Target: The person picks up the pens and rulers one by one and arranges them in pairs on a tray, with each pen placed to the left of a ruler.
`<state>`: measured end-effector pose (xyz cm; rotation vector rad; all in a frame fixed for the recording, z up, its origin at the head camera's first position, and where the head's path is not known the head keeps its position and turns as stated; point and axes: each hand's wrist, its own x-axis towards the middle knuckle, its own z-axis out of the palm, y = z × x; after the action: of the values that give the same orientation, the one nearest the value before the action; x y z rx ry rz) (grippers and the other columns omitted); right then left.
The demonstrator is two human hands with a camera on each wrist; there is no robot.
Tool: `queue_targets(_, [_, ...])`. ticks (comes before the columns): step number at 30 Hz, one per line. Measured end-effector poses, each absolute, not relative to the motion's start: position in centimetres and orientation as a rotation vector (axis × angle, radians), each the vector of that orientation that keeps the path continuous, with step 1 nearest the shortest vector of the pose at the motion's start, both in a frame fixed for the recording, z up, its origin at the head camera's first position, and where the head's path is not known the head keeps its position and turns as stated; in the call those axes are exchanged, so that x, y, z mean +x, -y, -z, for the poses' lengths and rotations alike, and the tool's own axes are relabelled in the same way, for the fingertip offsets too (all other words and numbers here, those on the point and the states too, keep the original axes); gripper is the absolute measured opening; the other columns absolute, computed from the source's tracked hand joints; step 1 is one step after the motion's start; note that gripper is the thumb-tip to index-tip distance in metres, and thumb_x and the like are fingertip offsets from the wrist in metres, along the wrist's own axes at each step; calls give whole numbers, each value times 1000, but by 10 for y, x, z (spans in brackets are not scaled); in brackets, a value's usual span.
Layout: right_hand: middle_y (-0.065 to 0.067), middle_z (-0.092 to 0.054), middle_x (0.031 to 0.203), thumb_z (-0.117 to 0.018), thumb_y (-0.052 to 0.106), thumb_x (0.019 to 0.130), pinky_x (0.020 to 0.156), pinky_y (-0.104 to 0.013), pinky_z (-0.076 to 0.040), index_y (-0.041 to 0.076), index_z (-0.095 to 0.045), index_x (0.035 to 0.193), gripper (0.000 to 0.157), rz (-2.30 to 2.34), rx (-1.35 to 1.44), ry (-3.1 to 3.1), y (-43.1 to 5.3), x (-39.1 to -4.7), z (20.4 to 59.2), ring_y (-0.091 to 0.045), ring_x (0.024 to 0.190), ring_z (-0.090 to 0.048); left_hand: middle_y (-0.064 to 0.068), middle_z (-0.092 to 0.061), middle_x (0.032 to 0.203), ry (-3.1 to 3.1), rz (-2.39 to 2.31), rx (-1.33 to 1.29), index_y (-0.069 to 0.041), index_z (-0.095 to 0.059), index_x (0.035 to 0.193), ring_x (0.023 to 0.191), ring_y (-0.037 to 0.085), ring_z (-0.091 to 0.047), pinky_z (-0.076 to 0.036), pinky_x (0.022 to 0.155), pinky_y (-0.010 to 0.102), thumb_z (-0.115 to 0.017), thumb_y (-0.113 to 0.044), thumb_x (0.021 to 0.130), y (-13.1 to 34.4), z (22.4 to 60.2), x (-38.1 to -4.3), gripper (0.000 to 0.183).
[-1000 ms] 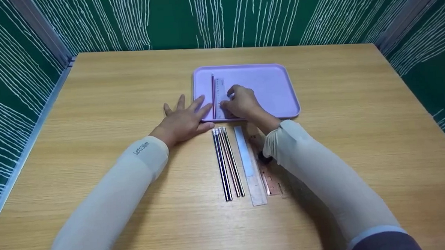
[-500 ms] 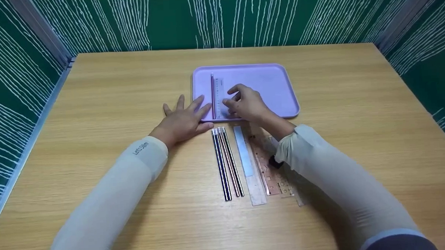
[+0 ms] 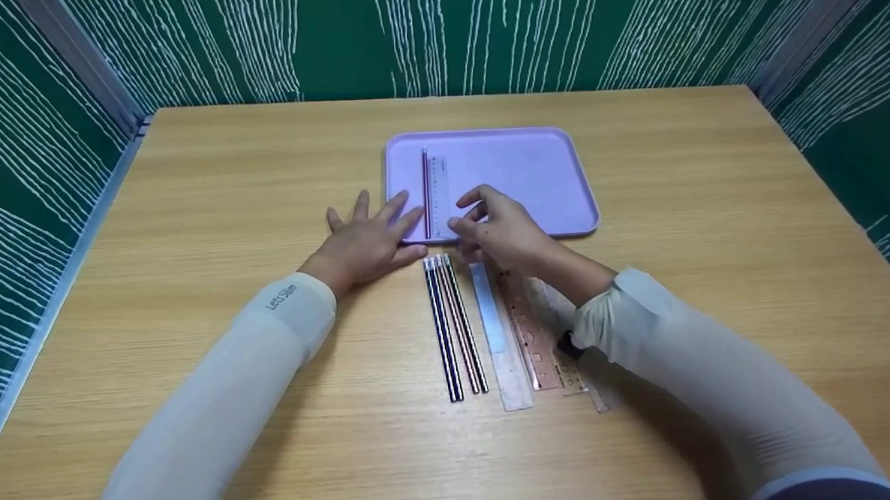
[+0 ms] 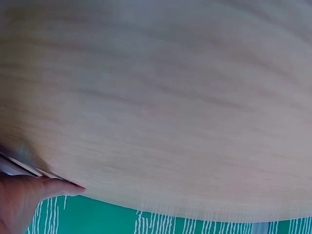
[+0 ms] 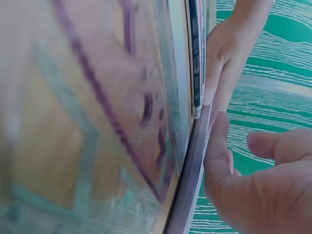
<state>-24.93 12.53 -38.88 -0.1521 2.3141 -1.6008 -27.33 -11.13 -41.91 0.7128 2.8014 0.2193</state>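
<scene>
A purple tray (image 3: 531, 163) holds a reddish pencil (image 3: 426, 191) and a short clear ruler (image 3: 440, 179), side by side along its left part. My left hand (image 3: 358, 246) rests with fingers spread across the tray's front left corner and the table. Over the tray's front edge is my right hand (image 3: 503, 231), thumb and fingers loosely bent and apart, holding nothing. The right wrist view shows that hand (image 5: 263, 180) beside the tray's edge, with a gap between thumb and fingers. Several striped pencils (image 3: 448, 325) lie in front of the tray between the hands.
Right of the pencils lie a long clear ruler with a pale blue strip (image 3: 489, 308), a pink stencil ruler (image 3: 540, 358) and more clear rulers (image 3: 573, 380), partly under the right forearm. Green walls with white streaks border the wooden table (image 3: 261, 160) at back and sides.
My right hand has let go of the short ruler in the tray and drawn back toward the tray's front edge and slightly right. My left hand has stayed put.
</scene>
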Motion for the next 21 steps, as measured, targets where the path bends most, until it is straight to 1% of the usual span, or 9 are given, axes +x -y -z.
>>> queue_targets(8, [-14, -53, 109, -64, 14, 101, 80, -43, -63, -3, -40, 138, 47, 1705, -117, -2157, -129, -235, 391, -26, 85, -67, -4, -1, 174, -2819, -174, 730, -42, -12, 164, 155, 55, 3, -3, 107, 87, -26, -80, 96, 111, 420, -274, 79])
queue_targets(14, [-16, -55, 109, -65, 15, 100, 79, -42, -64, -1, -40, 137, 47, 1677, -126, -2137, -133, -225, 393, -27, 87, -66, -5, -1, 174, -2819, -191, 718, -43, -12, 163, 155, 53, 4, -1, 108, 87, -26, -81, 95, 110, 419, -274, 80])
queue_targets(21, [-17, -53, 110, -64, 14, 101, 78, -43, -64, -1, -41, 136, 46, 1682, -117, -2105, -134, -214, 394, -26, 86, -64, -5, -1, 174, -2823, -192, 714, -43, -12, 163, 155, 53, 4, -1, 109, 86, -26, -81, 94, 110, 420, -272, 80])
